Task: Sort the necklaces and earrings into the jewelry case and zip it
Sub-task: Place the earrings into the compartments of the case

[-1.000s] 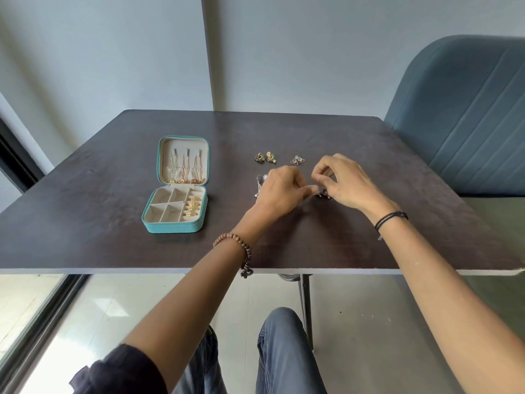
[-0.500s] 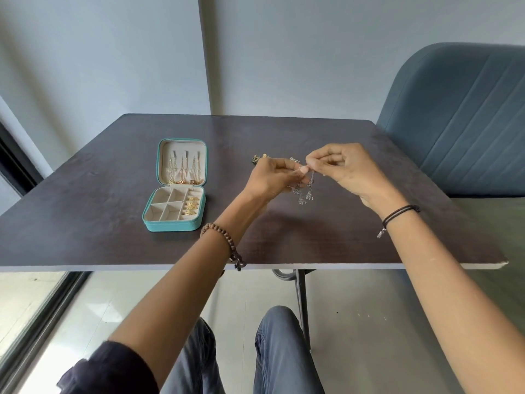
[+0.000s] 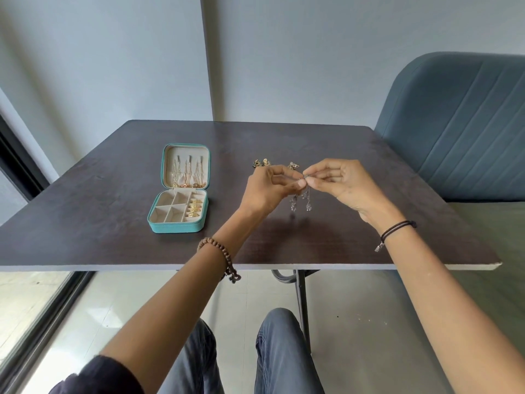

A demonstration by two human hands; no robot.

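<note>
Teal jewelry case (image 3: pixel 178 226) sits open on the dark counter (image 3: pixel 113 223), well back from the counter's near edge. Its lid (image 3: pixel 186 153) stands up on the far side, inside facing me, so the case's long axis runs away from me. Gold necklaces (image 3: pixel 186 174) hang in the lid & gold pieces (image 3: pixel 194 207) sit in the tray's right-hand slots.

Right of the case, past a wide strip of bare counter, both grips are raised off the surface. Left grip (image 3: pixel 265 191) & right grip (image 3: pixel 345 186) meet fingertip to fingertip, both pinched tight on the tops of the silver drop earrings (image 3: pixel 308 204). Can't tell which grip has which earring. The earrings hang straight down, long axis vertical, tops at my fingertips, dangly ends pointing at the counter & looking just off it.

Further right of the case, about level w/ its lid, gold stud earrings (image 3: pixel 261 163) & a small silver piece (image 3: pixel 294 165) lie on the counter, partly hidden behind my fingers.

More dark counter shows left of the case, out to the slanting left edge. Far right of the case, the counter's right edge runs beside a blue chair (image 3: pixel 460 132). Both forearms cross the near edge, w/ a bead bracelet (image 3: pixel 224 251) on the left wrist & a black cord (image 3: pixel 397 227) on the right.
</note>
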